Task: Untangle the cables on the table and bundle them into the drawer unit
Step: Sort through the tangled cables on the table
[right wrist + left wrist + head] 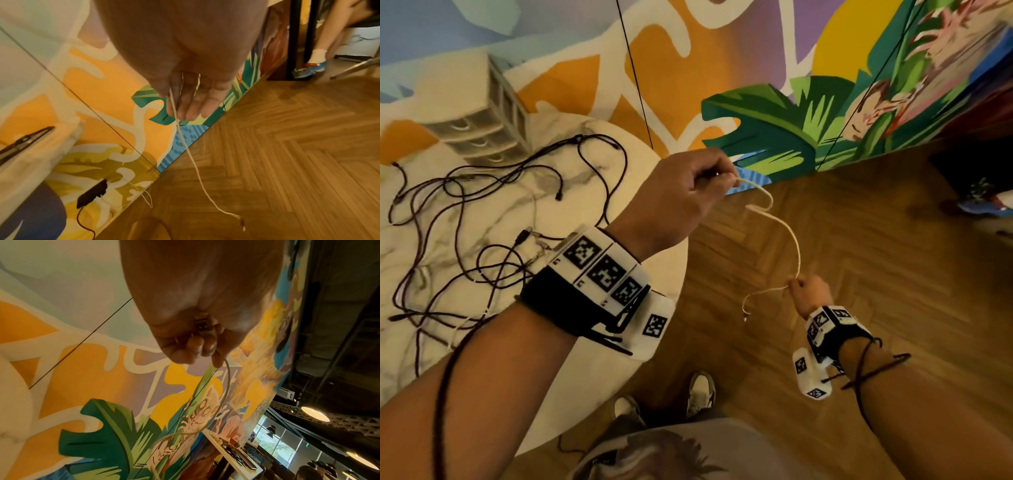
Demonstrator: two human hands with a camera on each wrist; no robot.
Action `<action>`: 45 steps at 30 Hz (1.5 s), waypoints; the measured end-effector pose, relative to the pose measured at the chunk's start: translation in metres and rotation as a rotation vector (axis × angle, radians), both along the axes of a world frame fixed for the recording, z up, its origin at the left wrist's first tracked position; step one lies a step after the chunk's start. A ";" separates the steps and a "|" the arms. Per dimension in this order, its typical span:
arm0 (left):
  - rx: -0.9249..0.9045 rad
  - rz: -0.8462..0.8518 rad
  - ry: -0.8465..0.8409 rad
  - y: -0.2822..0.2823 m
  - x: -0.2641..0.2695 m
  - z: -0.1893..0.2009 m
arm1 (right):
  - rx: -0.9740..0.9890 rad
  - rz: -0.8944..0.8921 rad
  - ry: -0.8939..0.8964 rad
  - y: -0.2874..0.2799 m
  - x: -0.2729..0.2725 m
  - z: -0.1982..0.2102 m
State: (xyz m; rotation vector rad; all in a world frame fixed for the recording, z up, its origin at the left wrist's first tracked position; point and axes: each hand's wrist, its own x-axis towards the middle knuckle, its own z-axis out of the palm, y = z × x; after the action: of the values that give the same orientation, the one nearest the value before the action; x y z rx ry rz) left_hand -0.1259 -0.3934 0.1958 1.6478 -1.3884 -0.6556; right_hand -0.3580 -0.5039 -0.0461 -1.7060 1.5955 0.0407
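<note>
— On the round marble table (585, 192) at the left, what lies there?
— A tangle of dark cables (482, 222), with the white drawer unit (482, 133) behind it.
— And the hands?
— Off the table's edge, the left hand (681, 198) pinches a cream cable (787, 229) by its USB plug (202, 324); the cable sags down-right to the right hand (808, 291), which grips it, its tail dangling over the wooden floor (859, 257).
— Any writing?
— "orbridge" on a blue sign (255, 457).

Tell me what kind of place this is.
Probably a cafe or shared lounge: a painted mural fills the wall, the floor is herringbone wood, and hanging lamps glow near other seated people.
</note>
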 end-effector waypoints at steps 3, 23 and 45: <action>-0.047 0.019 -0.036 -0.004 -0.002 0.006 | -0.066 -0.105 -0.071 0.000 -0.007 0.000; -0.039 -0.104 -0.012 0.002 -0.022 0.018 | 0.237 0.433 0.099 0.022 -0.003 0.005; 0.068 -0.340 -0.258 -0.021 -0.045 -0.001 | 0.221 0.569 -0.811 0.023 0.071 0.165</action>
State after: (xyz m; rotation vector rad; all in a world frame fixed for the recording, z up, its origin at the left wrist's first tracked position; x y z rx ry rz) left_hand -0.1713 -0.4144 0.1950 1.6055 -1.8781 -0.7054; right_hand -0.2867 -0.4812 0.1186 -1.6408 0.4808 -0.1674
